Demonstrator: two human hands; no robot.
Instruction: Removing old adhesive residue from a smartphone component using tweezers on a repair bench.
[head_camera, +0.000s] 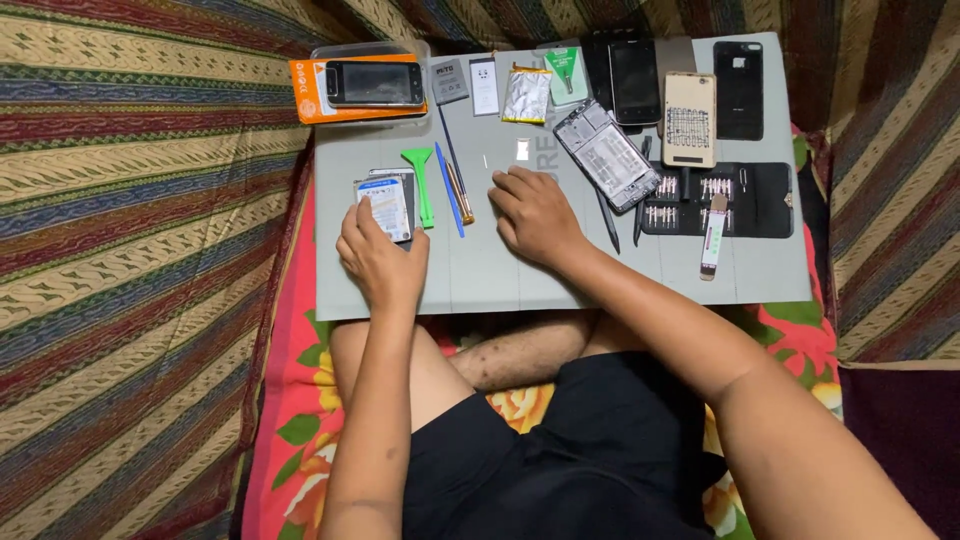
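My left hand (380, 258) holds a flat white and blue phone battery (385, 207) at the left of a grey work mat (480, 270), over a dark phone body (405, 185). My right hand (535, 212) rests palm down on the mat's middle with nothing in it. Just beyond its fingertips lies a small white part (522, 149). A green plastic pry tool (422, 180), a blue spudger (450, 190) and a screwdriver (458, 185) lie between my two hands. To the right of my right hand lies an opened phone frame (607, 155).
Along the mat's far edge lie a phone on an orange box (310, 100), a silver battery (526, 95), a black phone (635, 80), a gold phone back (689, 118) and a black phone (738, 88). A black screwdriver bit case (765, 200) lies at right. Striped fabric surrounds the mat.
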